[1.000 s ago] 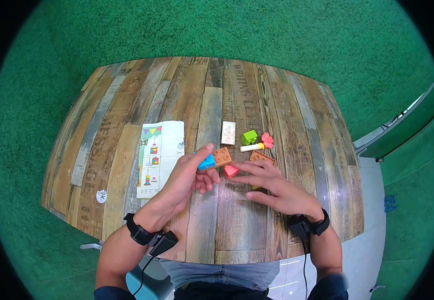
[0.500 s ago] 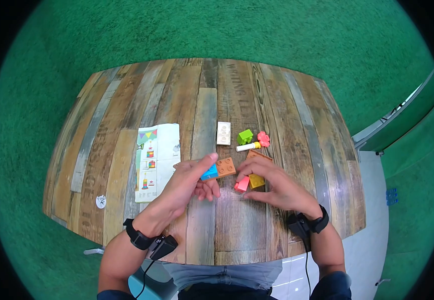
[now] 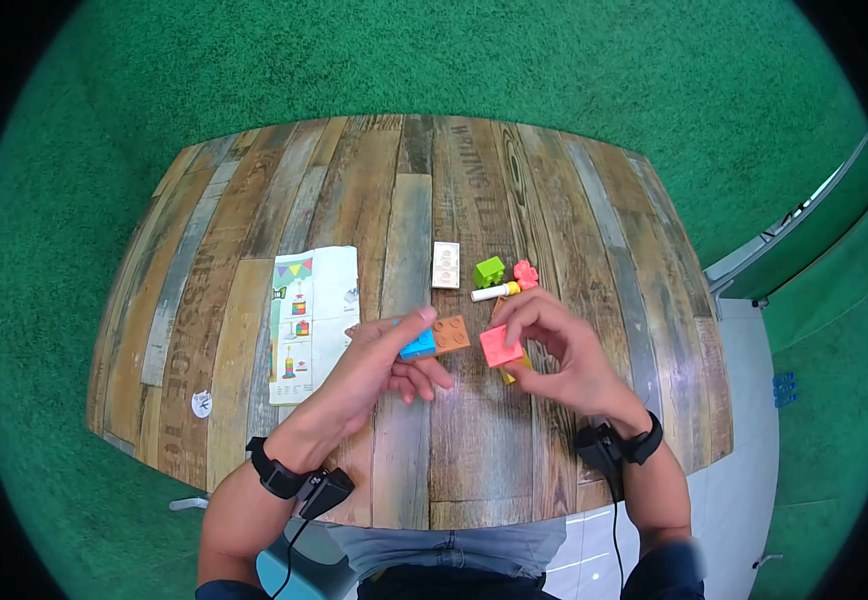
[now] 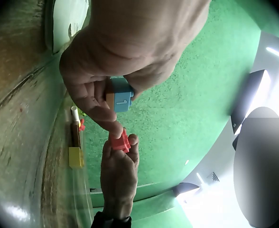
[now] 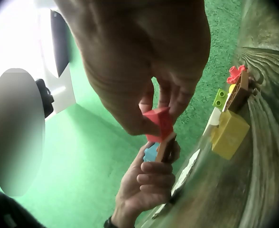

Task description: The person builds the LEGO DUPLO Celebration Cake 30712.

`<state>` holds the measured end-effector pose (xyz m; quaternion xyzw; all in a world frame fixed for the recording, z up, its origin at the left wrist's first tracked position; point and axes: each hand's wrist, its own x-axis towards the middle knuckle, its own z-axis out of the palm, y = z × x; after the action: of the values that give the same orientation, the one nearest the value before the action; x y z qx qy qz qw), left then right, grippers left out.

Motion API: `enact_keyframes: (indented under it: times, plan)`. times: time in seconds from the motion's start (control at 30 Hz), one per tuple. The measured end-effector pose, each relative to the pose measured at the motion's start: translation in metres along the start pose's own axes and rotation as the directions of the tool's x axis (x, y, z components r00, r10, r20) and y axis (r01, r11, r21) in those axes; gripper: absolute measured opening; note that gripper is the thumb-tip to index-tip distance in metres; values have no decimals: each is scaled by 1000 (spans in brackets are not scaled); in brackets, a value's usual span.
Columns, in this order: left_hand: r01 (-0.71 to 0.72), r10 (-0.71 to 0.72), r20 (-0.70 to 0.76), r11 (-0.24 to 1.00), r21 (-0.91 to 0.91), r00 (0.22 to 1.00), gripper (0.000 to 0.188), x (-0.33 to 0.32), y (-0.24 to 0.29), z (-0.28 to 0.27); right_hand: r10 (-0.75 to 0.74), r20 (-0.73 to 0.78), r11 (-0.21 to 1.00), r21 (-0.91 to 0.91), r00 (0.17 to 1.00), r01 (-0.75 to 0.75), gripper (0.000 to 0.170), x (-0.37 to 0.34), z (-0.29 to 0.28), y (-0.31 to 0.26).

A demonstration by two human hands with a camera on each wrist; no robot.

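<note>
The left hand (image 3: 364,365) grips a brown brick (image 3: 452,334) with a blue brick (image 3: 417,346) on its left end, the thumb over the blue one. To the right, the right hand (image 3: 569,365) pinches a red brick (image 3: 500,346) between thumb and fingers, apart from the brown brick in the head view. The blue brick (image 4: 122,95) shows a printed 1 in the left wrist view. A yellow brick (image 5: 230,135) lies on the table below the right hand, partly hidden by it in the head view.
Behind the hands lie a white brick (image 3: 446,265), a green brick (image 3: 489,271), a white stick with a yellow end (image 3: 495,292) and a red flower piece (image 3: 525,274). Another brown brick (image 5: 237,93) lies nearby. An instruction sheet (image 3: 334,300) is at the left.
The right hand has taken hold of the red brick and lifted it from the table. The left hand keeps its grip on the joined blue and brown bricks, nearly unmoved.
</note>
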<state>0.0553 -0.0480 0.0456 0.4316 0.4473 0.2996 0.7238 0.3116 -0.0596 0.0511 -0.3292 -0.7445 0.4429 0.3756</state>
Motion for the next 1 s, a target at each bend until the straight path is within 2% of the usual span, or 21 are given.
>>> enact_keyframes:
  times: [0.03,0.07,0.17,0.3,0.4,0.6,0.67,0.73,1.0]
  plan:
    - [-1,1,0,1000,-1,1000,49,0,1,0,0,-28,996,92,1000,3,32,0,-1,1]
    - [11,-12,68,1000,7,998,49,-2,2,1,2,-57,983,183,998,8,32,0,-1,2]
    - [42,-44,190,999,15,981,52,-4,4,3,12,-93,963,270,996,14,32,0,1,2]
    - [79,-60,339,996,-43,939,51,-5,2,3,16,-42,952,305,999,-3,31,0,2,1]
    - [81,-52,378,995,-62,924,51,-4,1,3,11,-5,953,304,1000,-9,34,0,6,3]
    - [68,-57,393,998,-14,918,52,-7,4,6,151,-66,974,182,986,-137,43,-5,10,0]
    - [89,-84,405,996,7,911,52,-7,3,8,90,-18,977,197,996,-84,43,0,8,-3]
    - [75,-81,356,997,33,931,51,-6,4,8,136,-11,973,191,991,-131,45,0,5,-9]
    - [17,-35,348,998,53,937,49,-7,2,9,62,33,980,187,997,-68,41,-1,1,-8]
